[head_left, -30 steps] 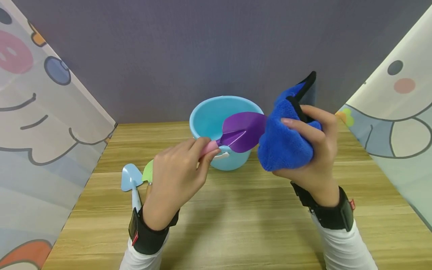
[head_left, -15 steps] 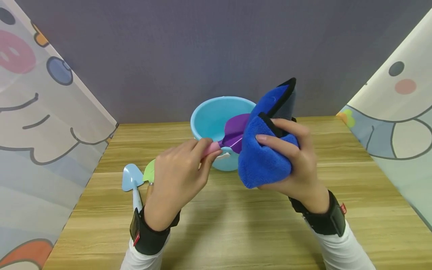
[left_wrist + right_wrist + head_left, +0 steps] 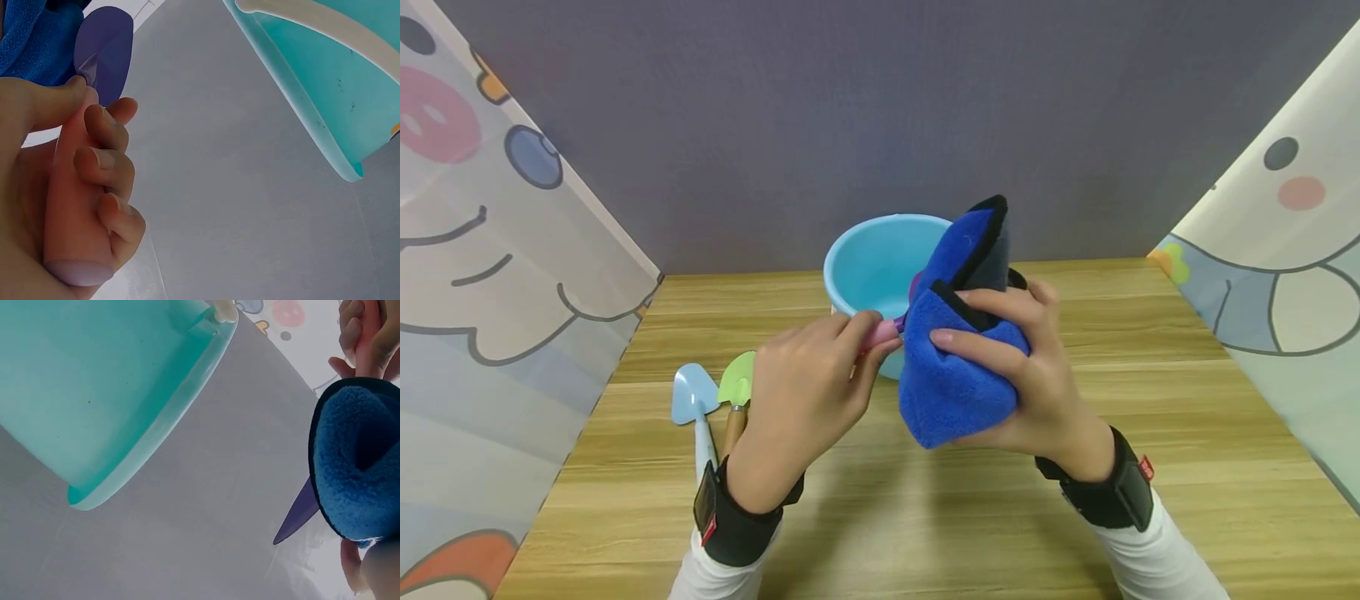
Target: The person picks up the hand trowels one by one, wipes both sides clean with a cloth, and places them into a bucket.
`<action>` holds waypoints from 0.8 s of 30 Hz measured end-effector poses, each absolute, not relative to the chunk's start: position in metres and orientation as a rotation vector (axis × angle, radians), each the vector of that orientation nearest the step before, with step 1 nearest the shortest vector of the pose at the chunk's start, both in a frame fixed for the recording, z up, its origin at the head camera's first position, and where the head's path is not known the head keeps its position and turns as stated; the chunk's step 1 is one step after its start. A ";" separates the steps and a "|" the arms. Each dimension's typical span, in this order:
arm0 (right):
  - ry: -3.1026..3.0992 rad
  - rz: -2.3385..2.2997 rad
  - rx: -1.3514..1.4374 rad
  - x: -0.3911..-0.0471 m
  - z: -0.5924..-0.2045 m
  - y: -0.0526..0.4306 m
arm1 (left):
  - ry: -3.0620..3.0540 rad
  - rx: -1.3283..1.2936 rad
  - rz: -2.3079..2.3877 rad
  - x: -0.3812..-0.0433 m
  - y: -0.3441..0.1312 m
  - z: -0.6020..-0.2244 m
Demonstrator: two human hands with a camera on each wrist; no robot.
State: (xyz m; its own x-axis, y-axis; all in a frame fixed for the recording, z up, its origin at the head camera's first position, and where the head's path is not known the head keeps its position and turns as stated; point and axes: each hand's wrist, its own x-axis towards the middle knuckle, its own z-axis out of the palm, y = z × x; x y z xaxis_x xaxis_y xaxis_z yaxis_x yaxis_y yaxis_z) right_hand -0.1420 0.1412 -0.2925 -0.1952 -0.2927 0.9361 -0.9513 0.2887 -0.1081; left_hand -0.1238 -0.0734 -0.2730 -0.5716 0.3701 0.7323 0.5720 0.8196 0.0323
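Blue cloth (image 3: pixel 958 387), clutched in the right grip (image 3: pixel 1037 379), has advanced leftward across the purple blade (image 3: pixel 115 44) of the trowel (image 3: pixel 882 332) (pink handle (image 3: pixel 78 206) clasped in the left grip (image 3: pixel 808 387)), which is held up near the bucket (image 3: pixel 872 267); wiping appears under way.

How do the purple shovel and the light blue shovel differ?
The purple shovel has a pink handle; the light blue shovel has a light blue one. The purple shovel is in the left hand; the light blue shovel lies on the table. In the head view, the blue cloth hides most of the purple blade; the light blue blade shows. Both have a blade and a handle.
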 end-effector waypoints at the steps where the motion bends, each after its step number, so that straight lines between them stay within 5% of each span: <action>1: -1.667 0.932 1.142 -0.143 -0.292 0.141 | -2.241 -0.688 -0.337 -0.124 -0.073 -0.273; 24: -1.833 0.616 1.277 -0.141 -0.282 0.135 | -2.207 -0.745 -0.217 -0.120 -0.073 -0.271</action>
